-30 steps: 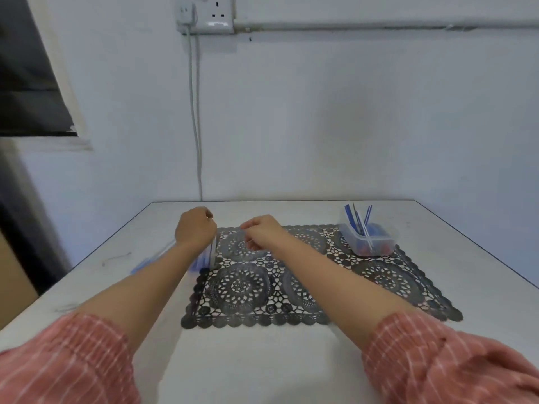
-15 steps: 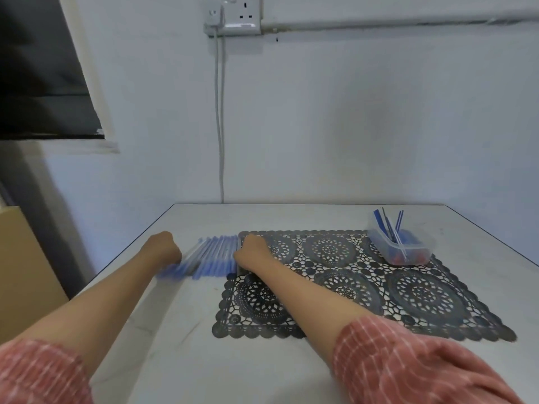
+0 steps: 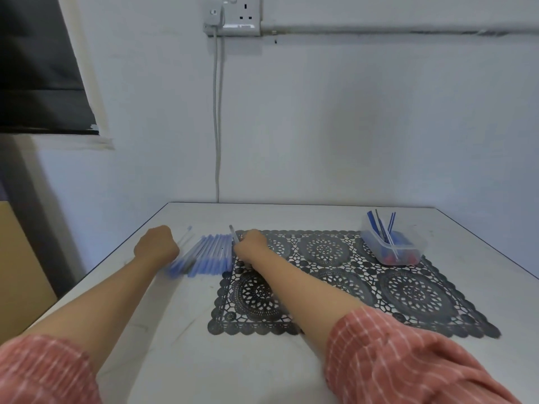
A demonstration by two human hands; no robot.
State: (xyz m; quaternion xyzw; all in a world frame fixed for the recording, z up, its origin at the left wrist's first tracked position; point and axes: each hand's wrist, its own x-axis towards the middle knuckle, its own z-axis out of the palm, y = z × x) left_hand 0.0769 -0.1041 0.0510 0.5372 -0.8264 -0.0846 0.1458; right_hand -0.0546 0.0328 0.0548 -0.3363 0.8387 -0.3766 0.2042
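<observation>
Beside the pens [image 3: 210, 253], black lace mat [image 3: 414, 290], plastic tub [image 3: 374, 246] atop.

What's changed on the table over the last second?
The left hand has slid left, away from the lace mat, and the blue pens once bunched beside it now lie in a row between the hands. The right hand grips one pen, its end poking up. The mat and the plastic tub stayed put.
</observation>
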